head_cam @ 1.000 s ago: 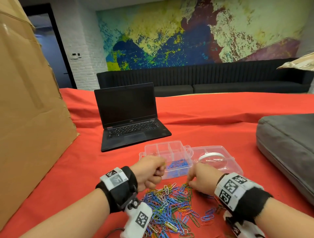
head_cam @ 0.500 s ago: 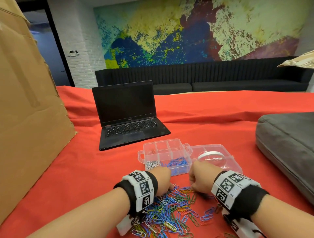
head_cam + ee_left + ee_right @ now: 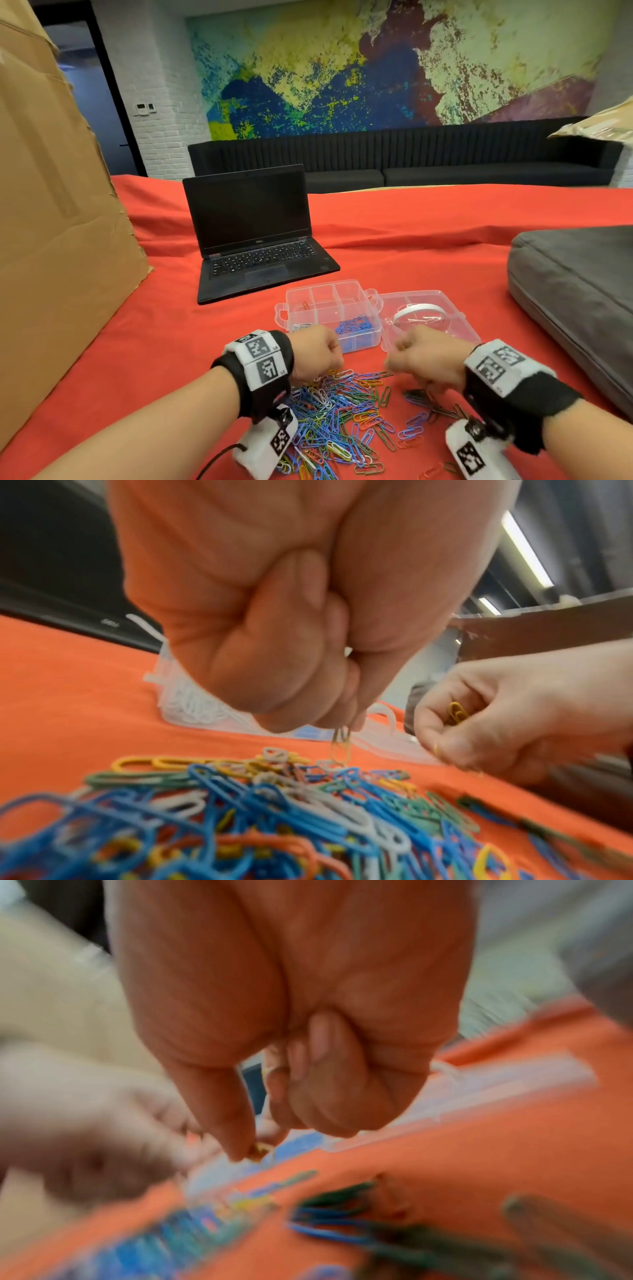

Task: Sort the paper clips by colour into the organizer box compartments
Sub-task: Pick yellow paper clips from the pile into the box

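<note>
A heap of mixed-colour paper clips (image 3: pixel 339 421) lies on the red cloth in front of me. Behind it stands the clear organizer box (image 3: pixel 310 305), with blue clips (image 3: pixel 356 327) in its near middle compartment and white clips (image 3: pixel 297 327) in the near left one. My left hand (image 3: pixel 334 359) is at the heap's far edge, and its fingertips pinch a yellow clip (image 3: pixel 341 744) that hangs down onto the heap. My right hand (image 3: pixel 397 353) hovers just right of it, curled round yellow clips (image 3: pixel 457 712), with one pinched at the fingertips (image 3: pixel 260 1149). The right wrist view is blurred.
The box's open lid (image 3: pixel 442 329) lies to its right with a white ring (image 3: pixel 419 310) on it. An open black laptop (image 3: pixel 260 246) stands behind the box. A big cardboard sheet (image 3: pixel 51 240) rises on the left; a grey cushion (image 3: pixel 575 301) lies on the right.
My left hand has come down from beside the box to the heap's far edge and taken hold of a yellow clip. My right hand has lifted slightly off the heap.
</note>
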Tool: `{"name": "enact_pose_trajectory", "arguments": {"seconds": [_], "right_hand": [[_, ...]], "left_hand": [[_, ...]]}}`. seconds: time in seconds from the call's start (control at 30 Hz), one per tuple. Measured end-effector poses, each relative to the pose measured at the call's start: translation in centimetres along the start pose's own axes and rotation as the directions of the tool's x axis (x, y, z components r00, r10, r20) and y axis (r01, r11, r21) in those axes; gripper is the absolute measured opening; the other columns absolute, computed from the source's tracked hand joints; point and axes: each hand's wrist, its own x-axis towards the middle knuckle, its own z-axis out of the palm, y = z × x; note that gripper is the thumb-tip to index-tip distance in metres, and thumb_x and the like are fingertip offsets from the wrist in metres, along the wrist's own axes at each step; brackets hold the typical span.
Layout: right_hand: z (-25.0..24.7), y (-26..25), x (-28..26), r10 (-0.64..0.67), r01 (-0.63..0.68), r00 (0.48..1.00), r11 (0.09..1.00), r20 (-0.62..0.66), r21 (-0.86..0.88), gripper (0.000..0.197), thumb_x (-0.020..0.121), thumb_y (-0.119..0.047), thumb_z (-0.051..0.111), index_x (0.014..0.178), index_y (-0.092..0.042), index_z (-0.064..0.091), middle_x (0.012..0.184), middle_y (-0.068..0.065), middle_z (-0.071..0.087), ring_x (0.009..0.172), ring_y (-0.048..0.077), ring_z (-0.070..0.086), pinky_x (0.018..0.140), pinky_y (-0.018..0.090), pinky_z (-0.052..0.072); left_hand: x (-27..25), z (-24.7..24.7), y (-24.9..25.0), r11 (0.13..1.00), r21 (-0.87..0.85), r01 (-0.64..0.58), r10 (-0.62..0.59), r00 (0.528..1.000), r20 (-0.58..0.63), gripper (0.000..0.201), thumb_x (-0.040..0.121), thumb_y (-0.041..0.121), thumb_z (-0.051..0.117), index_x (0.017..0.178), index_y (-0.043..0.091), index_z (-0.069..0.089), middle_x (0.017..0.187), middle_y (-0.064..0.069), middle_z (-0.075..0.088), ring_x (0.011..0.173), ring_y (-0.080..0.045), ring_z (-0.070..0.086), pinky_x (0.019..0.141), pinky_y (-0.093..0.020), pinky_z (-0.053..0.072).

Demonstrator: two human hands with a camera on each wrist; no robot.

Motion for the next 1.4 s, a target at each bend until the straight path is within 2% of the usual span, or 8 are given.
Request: {"name": "enact_pose_trajectory", "arguments": {"seconds": [0.1, 0.2, 0.33, 0.43, 0.63, 0.97, 1.17, 1.4], "right_hand": [[-0.6, 0.0, -0.1, 0.093, -0.202, 0.977, 0.679, 0.19, 0.706, 0.014, 0.083, -0.015, 0.042, 0.069, -0.014, 0.045, 0.058, 0.004, 0.045, 0.038, 0.011, 0.029, 0.033, 0.012, 0.019], [-0.6, -0.4, 0.1, 0.076, -0.238, 0.968, 0.565, 0.238, 0.79, 0.01, 0.079, -0.016, 0.042, 0.071, -0.013, 0.046, 0.06, 0.004, 0.044, 0.039, 0.011, 0.027, 0.033, 0.012, 0.018], [0.9, -1.2, 0.5, -0.006, 0.008, 0.999, 0.998, -0.035, 0.064, 0.016, 0.084, -0.019, 0.06, 0.069, -0.022, 0.058, 0.051, -0.011, 0.043, 0.043, 0.003, 0.036, 0.037, 0.016, 0.032], [2.1, -1.3, 1.2, -0.235, 0.199, 0.972, 0.879, -0.03, -0.434, 0.017, 0.084, -0.018, 0.061, 0.069, -0.016, 0.07, 0.058, -0.009, 0.059, 0.054, 0.001, 0.051, 0.061, 0.018, 0.044], [1.6, -0.5, 1.2, -0.156, 0.09, 0.985, 0.817, -0.068, -0.57, 0.017, 0.077, -0.015, 0.06, 0.084, -0.004, 0.071, 0.083, 0.013, 0.071, 0.076, 0.024, 0.065, 0.065, 0.023, 0.05], [1.6, 0.4, 1.5, -0.147, 0.061, 0.985, 0.799, -0.096, -0.599, 0.018, 0.077, -0.017, 0.055, 0.076, -0.003, 0.066, 0.078, 0.016, 0.066, 0.071, 0.023, 0.062, 0.062, 0.025, 0.049], [0.3, -0.1, -0.3, 0.033, -0.045, 0.997, 0.98, 0.062, 0.194, 0.02, 0.082, -0.015, 0.052, 0.063, -0.018, 0.045, 0.046, -0.006, 0.036, 0.035, 0.008, 0.027, 0.034, 0.015, 0.021], [-0.7, -0.4, -1.7, -0.078, -0.209, 0.965, 0.338, 0.249, 0.918, 0.008, 0.068, -0.012, 0.033, 0.068, -0.014, 0.041, 0.063, 0.007, 0.042, 0.04, 0.012, 0.026, 0.033, 0.01, 0.015]], "left_hand": [[-0.4, -0.3, -0.9, 0.995, -0.09, 0.035, -0.034, 0.999, 0.022, 0.009, 0.095, 0.017, 0.048, 0.089, 0.016, 0.055, 0.057, 0.001, 0.043, 0.027, -0.003, 0.032, 0.033, -0.008, 0.027], [-0.6, -0.5, -1.9, 0.969, -0.231, 0.092, -0.082, 0.995, 0.052, 0.013, 0.097, 0.018, 0.048, 0.09, 0.015, 0.057, 0.057, 0.002, 0.046, 0.032, -0.007, 0.031, 0.034, -0.011, 0.027], [-0.9, -0.5, -2.0, 0.815, -0.554, 0.173, -0.143, 0.985, 0.098, 0.013, 0.096, 0.011, 0.045, 0.085, 0.014, 0.052, 0.059, 0.002, 0.042, 0.034, -0.005, 0.025, 0.036, -0.007, 0.02], [-0.7, -0.2, -1.2, 0.892, -0.423, 0.162, -0.155, 0.987, 0.052, 0.015, 0.095, 0.021, 0.045, 0.082, 0.017, 0.051, 0.06, 0.002, 0.038, 0.037, -0.008, 0.027, 0.038, -0.013, 0.023], [0.9, 1.5, -0.1, 0.933, 0.359, 0.031, 0.009, 0.994, -0.11, 0.029, 0.088, 0.034, 0.063, 0.098, 0.006, 0.066, 0.099, -0.01, 0.068, 0.09, -0.025, 0.063, 0.079, -0.032, 0.051], [1.0, 0.7, -1.1, 0.996, 0.088, -0.012, 0.02, 0.996, -0.086, 0.01, 0.08, 0.021, 0.074, 0.081, 0.012, 0.072, 0.075, 0.001, 0.065, 0.07, -0.011, 0.058, 0.067, -0.023, 0.049], [0.1, 0.1, -1.6, 0.988, -0.155, 0.028, -0.047, 0.991, -0.125, 0.014, 0.079, 0.023, 0.077, 0.078, 0.012, 0.069, 0.042, 0.007, 0.044, 0.031, -0.005, 0.036, 0.039, -0.013, 0.03], [-0.9, -0.3, -2.2, 0.896, -0.422, 0.134, -0.136, 0.99, 0.026, 0.022, 0.083, 0.015, 0.07, 0.068, 0.014, 0.053, 0.048, -0.001, 0.032, 0.039, -0.013, 0.025, 0.042, -0.015, 0.023]]}}
